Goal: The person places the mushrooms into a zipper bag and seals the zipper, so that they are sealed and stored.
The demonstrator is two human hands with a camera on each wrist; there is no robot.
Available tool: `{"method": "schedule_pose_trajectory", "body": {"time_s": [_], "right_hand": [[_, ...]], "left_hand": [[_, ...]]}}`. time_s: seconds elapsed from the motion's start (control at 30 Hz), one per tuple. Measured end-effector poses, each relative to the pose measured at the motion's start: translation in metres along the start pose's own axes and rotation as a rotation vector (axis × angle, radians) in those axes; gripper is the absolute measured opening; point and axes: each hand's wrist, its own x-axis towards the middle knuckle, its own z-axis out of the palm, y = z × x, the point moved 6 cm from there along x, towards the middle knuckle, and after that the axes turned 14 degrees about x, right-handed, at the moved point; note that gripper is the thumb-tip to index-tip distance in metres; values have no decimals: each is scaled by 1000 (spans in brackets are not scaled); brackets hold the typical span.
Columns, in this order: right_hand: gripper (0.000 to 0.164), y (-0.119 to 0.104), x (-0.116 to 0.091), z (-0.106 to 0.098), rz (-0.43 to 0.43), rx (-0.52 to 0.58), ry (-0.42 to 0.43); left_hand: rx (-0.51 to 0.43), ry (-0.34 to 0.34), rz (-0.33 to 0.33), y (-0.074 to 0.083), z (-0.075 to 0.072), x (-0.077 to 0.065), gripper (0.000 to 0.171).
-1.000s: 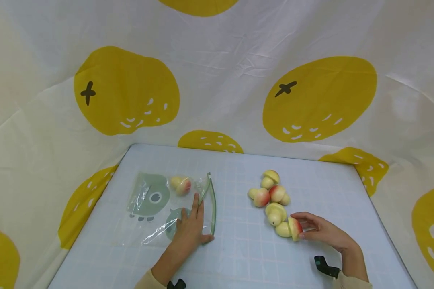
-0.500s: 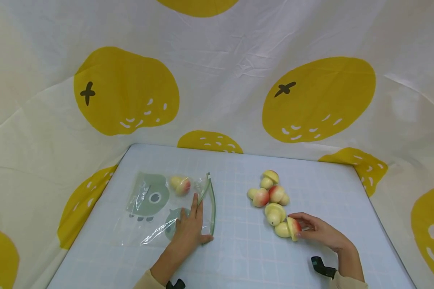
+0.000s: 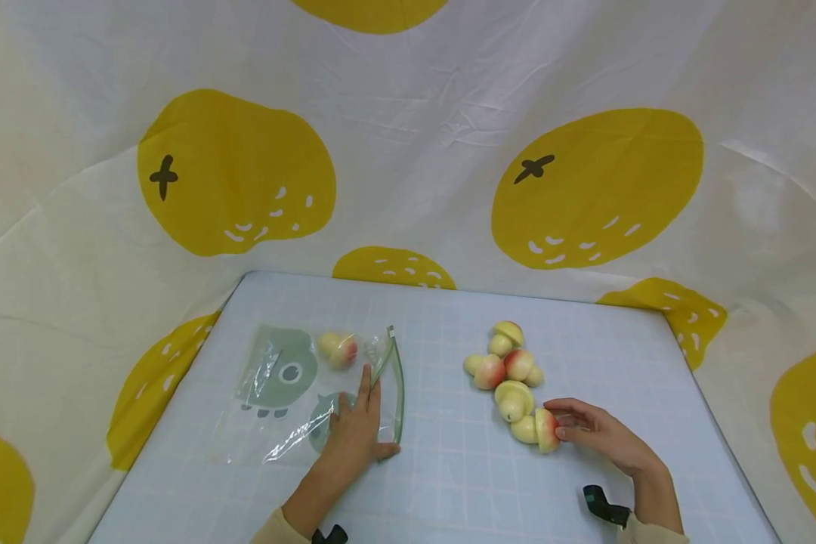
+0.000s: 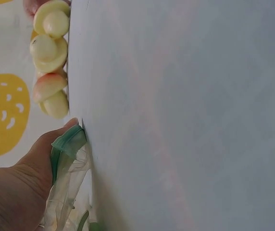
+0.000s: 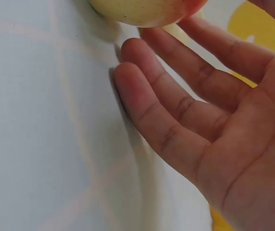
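Observation:
A clear zip bag (image 3: 292, 423) with green monster prints lies at left, its green zip edge (image 3: 400, 385) parted on the right. One toy mushroom (image 3: 338, 349) shows inside through the plastic. My left hand (image 3: 355, 431) rests on the bag near its mouth, fingers straight and thumb spread. In the left wrist view the thumb is beside the green zip (image 4: 70, 142). At right, my right hand (image 3: 601, 434) touches the red cap of the nearest toy mushroom (image 3: 536, 431), thumb and fingertips at its edge. The right wrist view shows extended fingers (image 5: 142, 96) beneath that mushroom.
Several more toy mushrooms (image 3: 514, 400) form a cluster beyond the one at my right hand. The table (image 3: 442, 483) has a pale checked cover. A white curtain (image 3: 408, 174) printed with yellow fruit surrounds its back and sides.
The nearest mushroom has turned slightly and shifted a little left, its red cap showing more. My right hand has moved slightly left with it. My left hand and the bag stay put.

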Motion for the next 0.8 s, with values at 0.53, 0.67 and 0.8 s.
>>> {"method": "schedule_pose_trajectory", "body": {"time_s": [0.53, 0.67, 0.8], "right_hand": [[51, -5, 6, 13, -64, -40, -33], [52, -6, 6, 13, -69, -24, -40], [52, -7, 5, 12, -71, -33, -32]], "left_hand": [[12, 21, 2, -1, 0, -1, 121], [16, 20, 1, -1, 1, -1, 122], [14, 13, -4, -1, 1, 0, 122]]}}
